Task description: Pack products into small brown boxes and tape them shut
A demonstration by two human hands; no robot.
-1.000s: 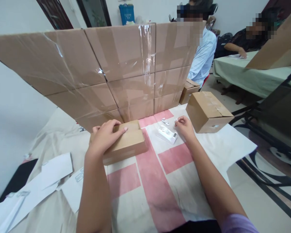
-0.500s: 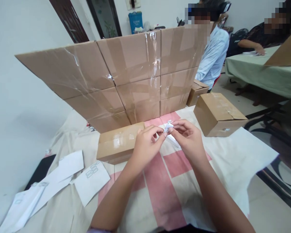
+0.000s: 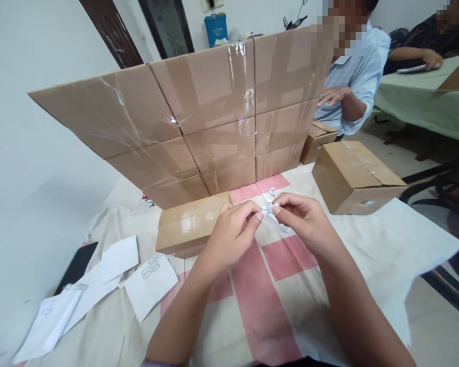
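Between my two hands, above the table, is a small white slip of paper with a blue outline printed on it. My left hand pinches its left end between thumb and fingertips. The thumb and forefinger of my right hand close on its right end. Behind and below the fingers lies another white paper piece, partly hidden by my right hand. A small crumpled bit shows just beyond the fingertips. Close by my left hand sits a long cardboard box.
A tall taped cardboard panel stands across the table's far side. White sheets and a black flat object lie at left. A cardboard box stands at right. Beyond the panel sits a person in a light blue shirt.
My hands have spread the folded slip a little, so its blue outline now shows. The view has shifted slightly. The person beyond the panel has leaned and a raised hand has appeared.
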